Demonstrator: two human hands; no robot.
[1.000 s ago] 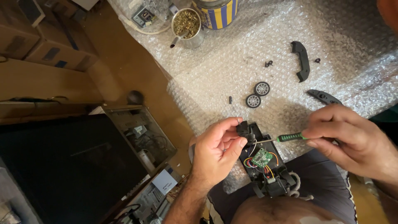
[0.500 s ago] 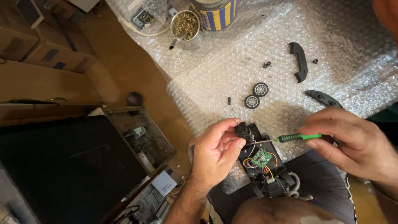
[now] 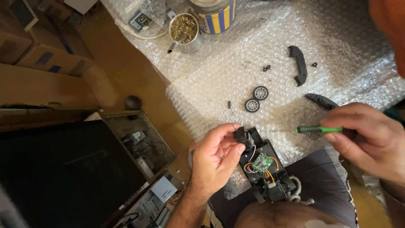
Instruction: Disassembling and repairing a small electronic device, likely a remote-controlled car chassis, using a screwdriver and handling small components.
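R hand (image 3: 367,137), gripping green screwdriver (image 3: 318,129), is pulling away toward right edge; L hand (image 3: 217,158) is still pinching car chassis (image 3: 263,166), lower center, tip now clear.

The left hand (image 3: 217,158) is palm-up, fingers curled and pinching. The right hand (image 3: 367,139) reaches in from the right — fingers closed in a grip.

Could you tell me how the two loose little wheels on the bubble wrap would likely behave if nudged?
The two small wheels lie flat on their sides, so a nudge would probably slide them, not roll them. They look light, and the dimpled bubble wrap might snag them. Stood on edge, they could roll away.
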